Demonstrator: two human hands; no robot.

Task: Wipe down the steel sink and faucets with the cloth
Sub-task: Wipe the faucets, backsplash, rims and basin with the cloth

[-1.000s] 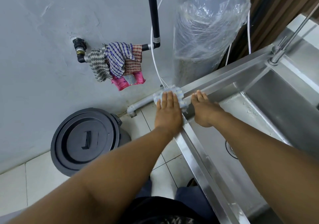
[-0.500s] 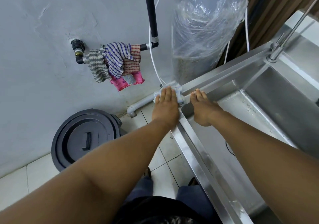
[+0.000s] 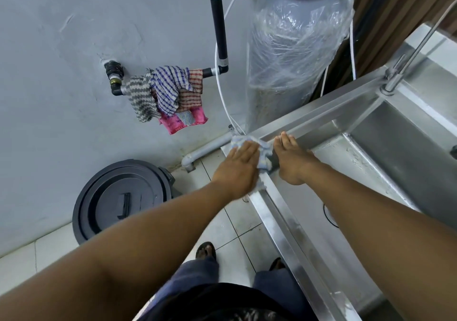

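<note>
Both of your hands sit at the far left corner of the steel sink (image 3: 291, 244). Your left hand (image 3: 237, 169) lies palm down with its fingers straight and together, pressing the pale cloth (image 3: 263, 153) onto the corner of the rim. Nothing is clenched: the cloth is pinned under your palm and fingers, not gripped. It is bunched up and shows past your fingertips and along the right side of that hand.

Your right hand (image 3: 293, 162) lies just beside the cloth and is also released. Its fingers are straight and close together, with the tips on the back rim at the corner and the palm over the inside of the basin. You cannot tell from here whether it touches the cloth.

Further right, the faucet (image 3: 395, 78) stands on the back rim, and its thin stem runs up out of view. The drain (image 3: 330, 218) shows in the basin floor, partly hidden by your right forearm.

Behind the back rim stands a grey tank (image 3: 294, 56) wrapped in clear plastic. On the grey wall, several rags (image 3: 168, 95) hang over a pipe: striped, checked and pink. A round black bin (image 3: 121, 199) with its lid on sits on the tiled floor to the left of the sink. Your sandalled foot (image 3: 205, 250) shows on the tiles below.
</note>
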